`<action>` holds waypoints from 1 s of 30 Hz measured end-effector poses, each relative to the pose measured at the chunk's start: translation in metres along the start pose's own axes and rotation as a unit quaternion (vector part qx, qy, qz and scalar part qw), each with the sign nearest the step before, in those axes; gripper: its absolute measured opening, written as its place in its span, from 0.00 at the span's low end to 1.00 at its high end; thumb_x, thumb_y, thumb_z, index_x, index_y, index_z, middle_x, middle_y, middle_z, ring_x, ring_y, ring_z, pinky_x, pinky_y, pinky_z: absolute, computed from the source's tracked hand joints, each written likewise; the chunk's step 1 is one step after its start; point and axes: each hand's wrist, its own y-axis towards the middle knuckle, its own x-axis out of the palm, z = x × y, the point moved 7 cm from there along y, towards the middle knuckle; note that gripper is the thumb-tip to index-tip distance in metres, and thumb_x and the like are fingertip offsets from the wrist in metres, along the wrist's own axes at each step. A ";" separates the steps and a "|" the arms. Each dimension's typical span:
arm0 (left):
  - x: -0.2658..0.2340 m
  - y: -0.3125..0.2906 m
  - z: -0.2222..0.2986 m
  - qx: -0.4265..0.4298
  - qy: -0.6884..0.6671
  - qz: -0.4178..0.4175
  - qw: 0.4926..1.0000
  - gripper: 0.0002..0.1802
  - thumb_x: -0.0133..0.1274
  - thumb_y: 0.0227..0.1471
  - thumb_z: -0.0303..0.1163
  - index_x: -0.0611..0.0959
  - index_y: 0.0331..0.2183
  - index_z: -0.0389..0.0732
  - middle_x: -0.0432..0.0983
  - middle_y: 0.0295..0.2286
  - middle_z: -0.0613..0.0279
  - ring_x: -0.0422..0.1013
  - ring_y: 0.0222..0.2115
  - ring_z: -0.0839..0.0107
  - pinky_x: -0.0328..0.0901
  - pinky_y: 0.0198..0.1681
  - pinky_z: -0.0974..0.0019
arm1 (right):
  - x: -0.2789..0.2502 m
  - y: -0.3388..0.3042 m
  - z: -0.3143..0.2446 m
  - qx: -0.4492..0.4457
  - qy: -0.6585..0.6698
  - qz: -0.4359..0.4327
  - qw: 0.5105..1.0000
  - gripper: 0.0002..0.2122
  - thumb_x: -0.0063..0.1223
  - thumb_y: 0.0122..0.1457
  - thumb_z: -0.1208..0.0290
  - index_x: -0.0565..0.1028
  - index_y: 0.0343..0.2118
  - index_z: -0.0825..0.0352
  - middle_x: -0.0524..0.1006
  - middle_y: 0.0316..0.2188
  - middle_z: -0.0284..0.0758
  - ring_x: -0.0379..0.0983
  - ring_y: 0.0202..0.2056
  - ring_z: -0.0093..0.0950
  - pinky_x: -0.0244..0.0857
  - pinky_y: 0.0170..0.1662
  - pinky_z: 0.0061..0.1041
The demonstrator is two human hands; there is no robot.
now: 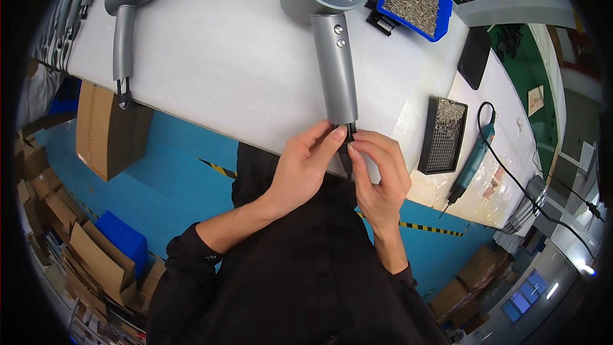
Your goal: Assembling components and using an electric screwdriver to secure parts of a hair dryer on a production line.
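A grey hair dryer (335,67) lies on the white table with its round head away from me and the handle pointing toward my body. At the handle's lower end a black part (347,160) sticks out past the table's front edge. My left hand (306,160) pinches this black part from the left, thumb and fingers close under the handle. From the other side my right hand (383,169) grips the same part between thumb and fingertips. The fingers hide much of the joint between handle and black part.
Another grey hair dryer (124,32) lies at the left. A blue bin (437,33) of small screws stands at the far right, a black screw tray (429,147) nearer. Beside it lie a teal electric screwdriver (471,163) with a cord and a dark flat object (474,57).
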 end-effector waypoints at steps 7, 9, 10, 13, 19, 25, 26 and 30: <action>0.003 0.000 0.005 -0.006 0.009 -0.004 1.000 0.18 0.43 0.65 0.36 0.78 0.46 0.31 0.77 0.39 0.63 0.70 0.41 0.78 0.64 0.48 0.72 | -0.002 -0.003 0.003 0.002 0.010 0.008 1.000 0.12 0.61 0.47 0.88 0.77 0.37 0.74 0.78 0.37 0.41 0.76 0.39 0.37 0.71 0.41 0.29; 0.006 0.001 0.006 0.004 0.012 -0.011 1.000 0.18 0.43 0.65 0.35 0.77 0.46 0.31 0.77 0.39 0.61 0.71 0.42 0.76 0.65 0.49 0.70 | -0.016 -0.005 0.002 0.017 -0.012 0.024 1.000 0.11 0.60 0.49 0.87 0.76 0.36 0.74 0.78 0.36 0.41 0.75 0.39 0.36 0.70 0.42 0.28; 0.008 0.002 0.006 0.004 -0.007 -0.018 1.000 0.18 0.42 0.65 0.35 0.77 0.47 0.30 0.78 0.39 0.59 0.72 0.42 0.73 0.65 0.51 0.68 | -0.026 -0.006 0.003 0.031 -0.032 0.037 0.998 0.09 0.58 0.50 0.87 0.76 0.35 0.74 0.78 0.36 0.41 0.75 0.40 0.36 0.69 0.43 0.27; 0.007 0.001 0.004 0.004 -0.017 -0.015 1.000 0.19 0.40 0.66 0.35 0.75 0.48 0.29 0.78 0.39 0.53 0.75 0.43 0.64 0.67 0.51 0.61 | -0.101 -0.025 0.037 0.091 -0.180 0.262 0.944 0.04 0.52 0.57 0.83 0.75 0.35 0.74 0.77 0.34 0.40 0.72 0.36 0.32 0.66 0.42 0.27; 0.005 -0.003 0.005 -0.020 -0.045 -0.002 0.999 0.19 0.40 0.66 0.36 0.74 0.47 0.30 0.77 0.40 0.53 0.73 0.45 0.65 0.65 0.54 0.59 | -0.177 -0.055 0.115 0.350 -0.462 0.161 0.799 0.24 0.53 0.61 0.58 0.69 0.50 0.76 0.68 0.42 0.49 0.66 0.40 0.44 0.62 0.46 0.41; 0.005 -0.002 -0.005 -0.046 -0.046 0.005 0.998 0.18 0.41 0.66 0.38 0.76 0.46 0.33 0.78 0.41 0.59 0.72 0.46 0.71 0.64 0.52 0.61 | -0.218 -0.075 0.171 0.380 -0.305 0.175 0.856 0.19 0.49 0.63 0.56 0.72 0.38 0.74 0.74 0.28 0.46 0.73 0.31 0.37 0.64 0.35 0.36; 0.005 -0.002 -0.006 -0.049 -0.034 0.000 0.998 0.18 0.41 0.66 0.38 0.76 0.46 0.34 0.78 0.41 0.60 0.71 0.45 0.72 0.64 0.52 0.63 | -0.215 -0.075 0.157 0.465 -0.139 0.235 0.842 0.18 0.48 0.64 0.55 0.71 0.37 0.70 0.73 0.22 0.38 0.72 0.25 0.27 0.64 0.28 0.29; 0.011 0.001 -0.004 -0.039 -0.059 -0.013 0.997 0.17 0.41 0.66 0.36 0.77 0.45 0.32 0.78 0.39 0.62 0.71 0.42 0.75 0.65 0.49 0.67 | -0.189 -0.034 0.073 0.198 0.270 0.342 0.878 0.14 0.44 0.63 0.62 0.65 0.43 0.69 0.68 0.29 0.35 0.66 0.21 0.23 0.62 0.21 0.24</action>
